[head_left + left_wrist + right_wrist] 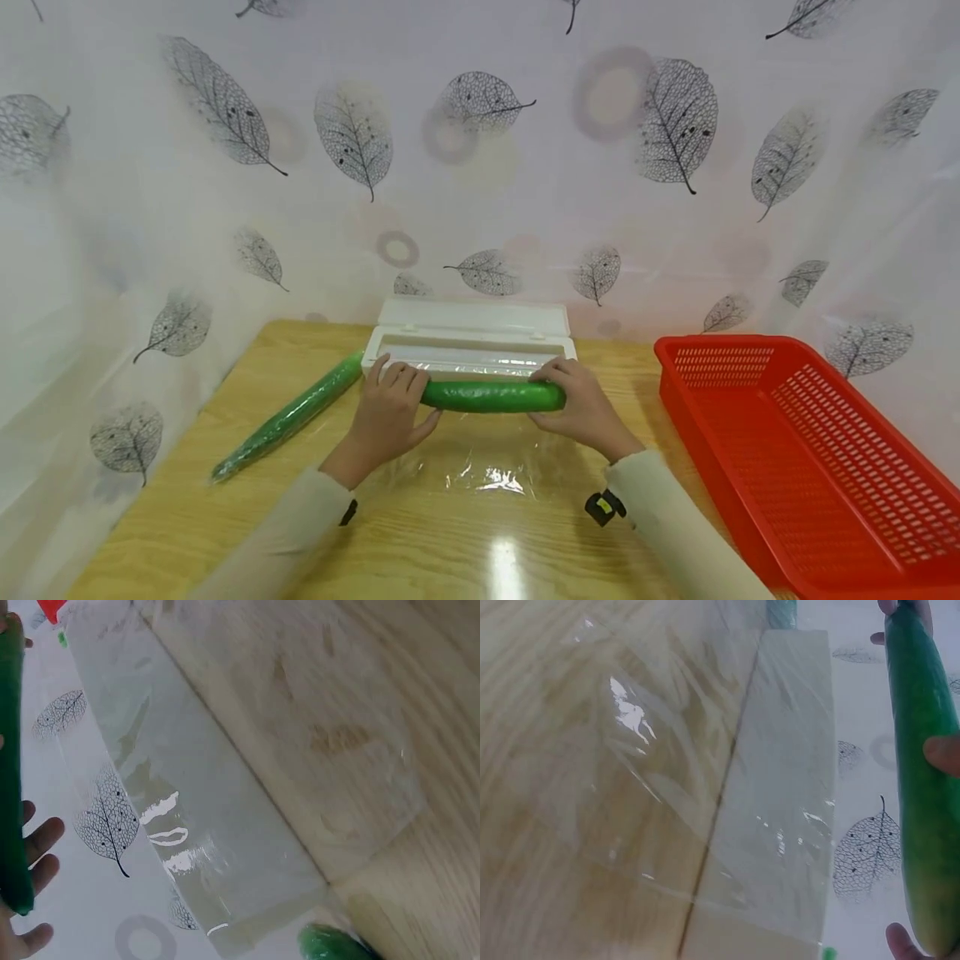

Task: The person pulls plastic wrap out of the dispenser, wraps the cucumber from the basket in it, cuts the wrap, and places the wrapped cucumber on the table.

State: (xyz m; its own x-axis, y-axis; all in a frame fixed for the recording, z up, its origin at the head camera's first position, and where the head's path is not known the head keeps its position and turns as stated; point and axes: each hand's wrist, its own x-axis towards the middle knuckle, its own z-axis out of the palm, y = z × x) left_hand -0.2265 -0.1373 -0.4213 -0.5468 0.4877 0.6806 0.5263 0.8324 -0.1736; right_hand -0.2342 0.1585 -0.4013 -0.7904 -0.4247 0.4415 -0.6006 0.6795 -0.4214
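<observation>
Both hands hold a green cucumber level above a sheet of clear plastic film. My left hand grips its left end, and my right hand grips the right end. The film extends over the tabletop from a white film dispenser box, whose lid stands raised at the back. Along the edge of the left wrist view, the cucumber shows with fingertips around it. In the right wrist view the cucumber appears long and bare, with the film wrinkled and shiny beside it.
A second cucumber, wrapped in film, lies slantwise to the left on the wooden table. To the right stands a red plastic basket. A leaf-patterned sheet hangs behind the table and along its left side.
</observation>
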